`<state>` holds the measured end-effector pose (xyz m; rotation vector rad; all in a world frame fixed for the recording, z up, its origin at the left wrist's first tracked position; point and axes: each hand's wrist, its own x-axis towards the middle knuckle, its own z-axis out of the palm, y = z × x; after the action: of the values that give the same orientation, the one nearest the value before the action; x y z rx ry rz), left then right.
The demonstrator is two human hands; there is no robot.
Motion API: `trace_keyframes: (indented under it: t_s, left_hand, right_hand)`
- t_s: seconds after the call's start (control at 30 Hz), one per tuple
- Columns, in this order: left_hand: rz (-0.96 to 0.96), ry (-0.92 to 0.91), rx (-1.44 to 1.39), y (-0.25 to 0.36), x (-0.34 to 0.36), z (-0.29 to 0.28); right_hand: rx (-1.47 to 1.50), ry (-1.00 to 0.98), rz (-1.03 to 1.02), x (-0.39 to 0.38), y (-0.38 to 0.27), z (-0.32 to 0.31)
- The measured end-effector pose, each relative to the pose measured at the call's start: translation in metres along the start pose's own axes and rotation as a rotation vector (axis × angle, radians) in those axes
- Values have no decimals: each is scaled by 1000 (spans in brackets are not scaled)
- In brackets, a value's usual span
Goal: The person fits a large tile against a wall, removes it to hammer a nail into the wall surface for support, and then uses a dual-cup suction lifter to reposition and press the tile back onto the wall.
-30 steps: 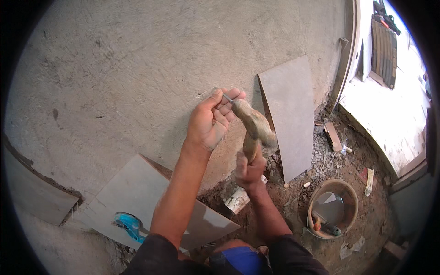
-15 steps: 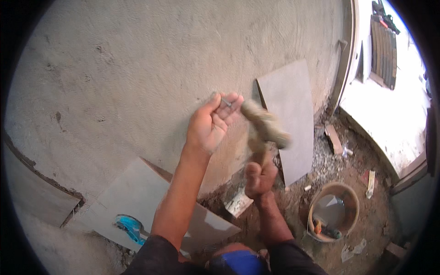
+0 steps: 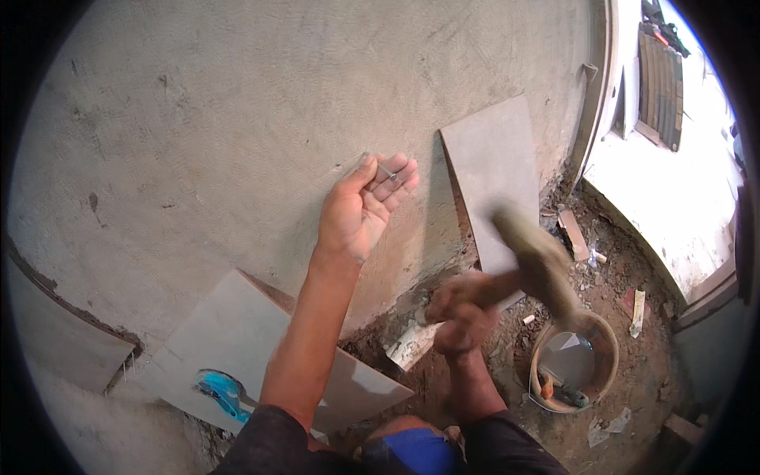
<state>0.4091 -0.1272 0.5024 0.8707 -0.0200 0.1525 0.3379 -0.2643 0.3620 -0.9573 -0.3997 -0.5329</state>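
My left hand [image 3: 352,210] is up against the rough plastered wall [image 3: 229,119], palm facing me. It pinches a thin metal nail [image 3: 389,172] between thumb and fingers, the head pointing away from the wall. Whether the tip touches the plaster is hidden by the fingers. Lower and to the right, my right hand [image 3: 465,317] grips a hammer [image 3: 538,265] by its short handle. The hammer's thick, dusty head is smeared by motion, apart from the nail and in front of a leaning grey tile.
The large grey tile [image 3: 495,170] leans on the wall to the right. Another tile [image 3: 214,332] at lower left carries a blue-handled tool [image 3: 222,392]. A bucket [image 3: 613,348] with water and tools stands on rubble. A white block [image 3: 412,346] lies near the wall's foot.
The hammer has swung back from beside the nail, rightward and down. My right wrist has turned with it. My left hand still holds the nail in nearly the same place.
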Motion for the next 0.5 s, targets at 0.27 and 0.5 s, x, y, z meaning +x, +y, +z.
trace_keyframes:
  t_s: [0.27, 0.5]
  left_hand:
    - [14, -44, 57, -1, 1, -4]
    - [-15, -48, -15, -1, 3, -1]
  right_hand:
    - [-520, -116, -62, 5, 43, 8]
    - [278, 12, -261, 5, -6, 16]
